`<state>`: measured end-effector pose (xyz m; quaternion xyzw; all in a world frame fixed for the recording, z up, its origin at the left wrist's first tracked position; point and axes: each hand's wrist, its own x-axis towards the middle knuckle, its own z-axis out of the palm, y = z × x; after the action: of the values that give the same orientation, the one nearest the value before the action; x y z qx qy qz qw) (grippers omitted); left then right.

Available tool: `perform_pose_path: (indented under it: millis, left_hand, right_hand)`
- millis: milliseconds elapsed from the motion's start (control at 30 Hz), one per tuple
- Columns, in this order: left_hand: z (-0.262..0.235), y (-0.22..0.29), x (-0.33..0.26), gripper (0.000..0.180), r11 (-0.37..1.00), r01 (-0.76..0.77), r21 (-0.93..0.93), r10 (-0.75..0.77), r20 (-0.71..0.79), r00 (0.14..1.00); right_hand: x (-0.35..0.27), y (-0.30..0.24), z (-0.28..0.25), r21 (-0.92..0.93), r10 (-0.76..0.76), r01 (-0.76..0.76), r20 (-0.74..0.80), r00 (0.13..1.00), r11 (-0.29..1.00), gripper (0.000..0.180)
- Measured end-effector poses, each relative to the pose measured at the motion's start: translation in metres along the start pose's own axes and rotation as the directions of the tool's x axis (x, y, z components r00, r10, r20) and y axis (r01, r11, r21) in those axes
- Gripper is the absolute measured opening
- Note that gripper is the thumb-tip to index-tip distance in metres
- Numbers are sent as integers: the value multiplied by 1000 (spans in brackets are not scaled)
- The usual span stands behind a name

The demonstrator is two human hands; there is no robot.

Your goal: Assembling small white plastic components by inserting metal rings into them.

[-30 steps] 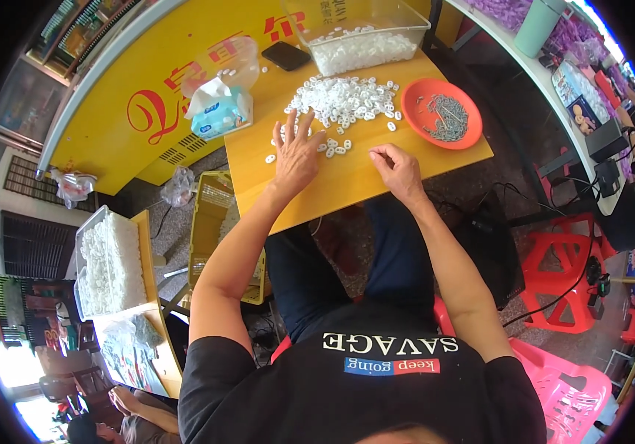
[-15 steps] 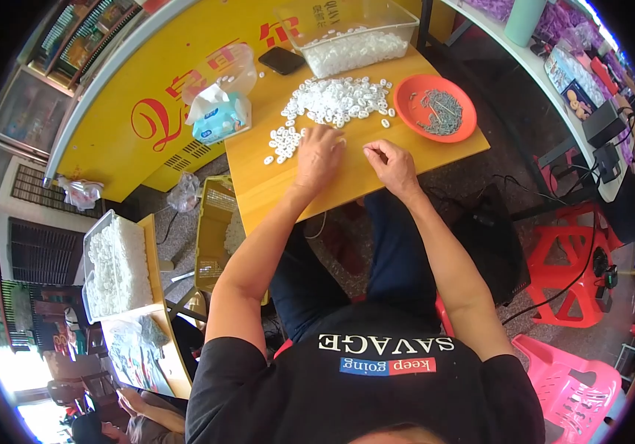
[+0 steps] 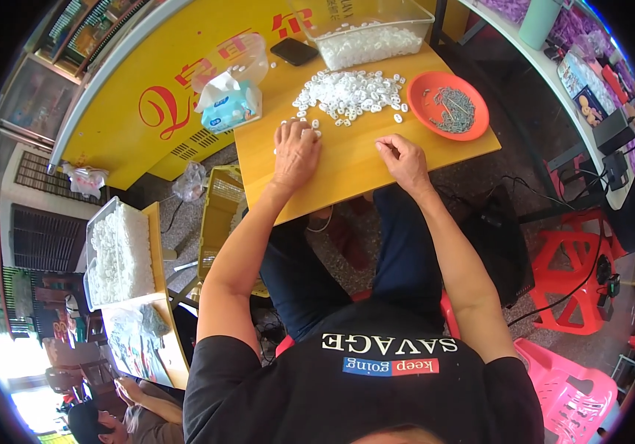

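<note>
Pieces, small, white and oval, in a broad heap across the middle of a wooden tabletop, one or two lying apart at its near right edge. More of these at the left hand, just peeking out past the knuckles. Palm down there, fingers bent and close together over the little cluster; cannot tell of any firm grip beneath. At the near edge, right hand well apart from the left one, fingers curled inward, thumb close to the index fingertip; cannot tell of anything pinched between. To the right of the heap, a red bowl with thin grey metal pins inside. Behind the heap, a clear bin partly filled with white items, and just beside that, a black phone lying flat. Near the tabletop's left edge, a blue-and-white tissue pack. Further left, beyond the tabletop, another clear tub, also full of white items.
</note>
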<state>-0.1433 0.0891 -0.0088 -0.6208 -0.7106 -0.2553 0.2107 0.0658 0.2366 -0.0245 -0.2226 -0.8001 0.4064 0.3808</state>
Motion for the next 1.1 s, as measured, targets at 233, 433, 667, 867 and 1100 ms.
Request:
perform_pose_path:
  millis: [233,433,667,867,1100]
  left_hand:
    - [6,-6,14,30,997,81,-19,-82,-76,994]
    - [12,-20,16,22,994,63,-86,-59,55,997]
    - [14,-37,14,19,979,197,-48,-197,9,980]
    - [18,-51,26,24,994,111,-23,-111,-23,994]
    - [9,-53,20,17,985,170,1,-170,41,985]
  right_hand:
    - [0,0,-2,-5,1,-1,3,1000,1000,15]
    - [0,-4,-2,3,24,-24,24,999,1000,13]
    - [1,-8,-4,-27,22,-21,30,999,999,11]
    - [1,-9,-2,-30,18,-17,29,999,999,9]
    - [2,-10,-4,-57,-2,4,34,999,998,8]
